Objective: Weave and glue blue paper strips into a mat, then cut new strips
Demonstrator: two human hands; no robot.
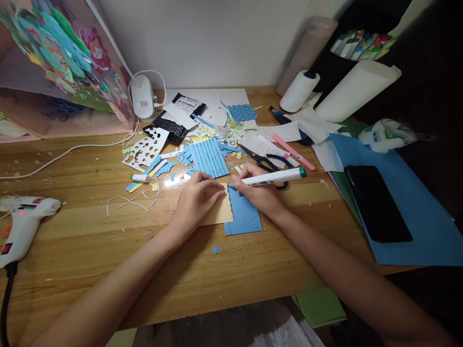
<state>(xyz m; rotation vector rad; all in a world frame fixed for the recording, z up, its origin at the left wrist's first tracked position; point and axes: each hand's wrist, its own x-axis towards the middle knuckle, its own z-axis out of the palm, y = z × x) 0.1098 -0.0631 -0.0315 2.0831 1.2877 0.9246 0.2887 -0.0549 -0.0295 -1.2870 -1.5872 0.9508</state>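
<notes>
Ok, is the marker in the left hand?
No, the right hand holds the white marker, while the left hand rests on the cream card.

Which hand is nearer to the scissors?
Right. The right hand, holding a marker, is close beside the scissors; the left hand is farther left, on the cream card.

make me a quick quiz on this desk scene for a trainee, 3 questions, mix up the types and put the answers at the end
1. Multiple choice: what colour is the upper end of the marker held in the right hand?
a) red
b) green
c) yellow

2. True or false: the black phone lies on the large blue sheet.

3. Fill in the blank: the left hand rests on a pale card, and that card partly covers a small ____ piece.

Key: 1 b; 2 true; 3 blue.
</notes>
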